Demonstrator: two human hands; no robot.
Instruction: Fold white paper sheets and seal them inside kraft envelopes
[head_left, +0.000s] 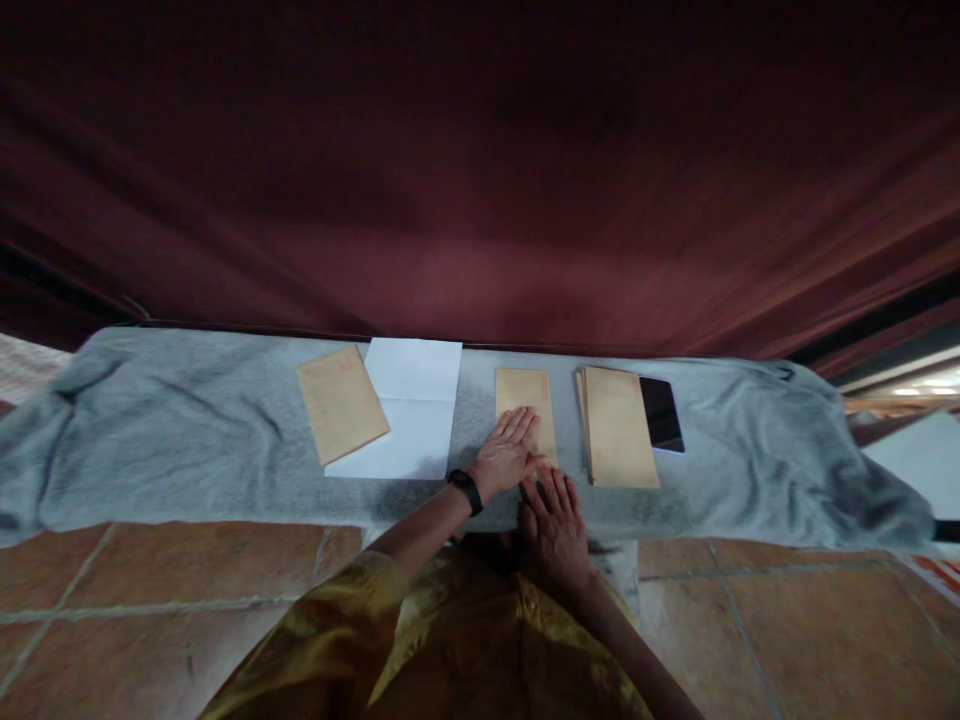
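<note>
A brown paper envelope (517, 388) with small red print lies upright in front of me on the grey cloth. My left hand (506, 455), with a black band at the wrist, rests flat on it, fingers stretched out. At the envelope's lower edge lies my right hand (556, 525), its fingers extended and the tips touching the paper. Part of the envelope is hidden under both hands. To the right is a small stack of brown envelopes (621, 430). On the left another brown envelope (343, 405) lies tilted, overlapping white paper sheets (412, 410) with a crease across them.
A dark-screened phone (661, 415) lies partly under the right-hand stack. The grey cloth (195, 430) covers a long, narrow surface. Behind it hangs a dark red curtain (480, 200). Brown floor tiles (202, 570) show below, and a white surface (919, 465) stands at far right.
</note>
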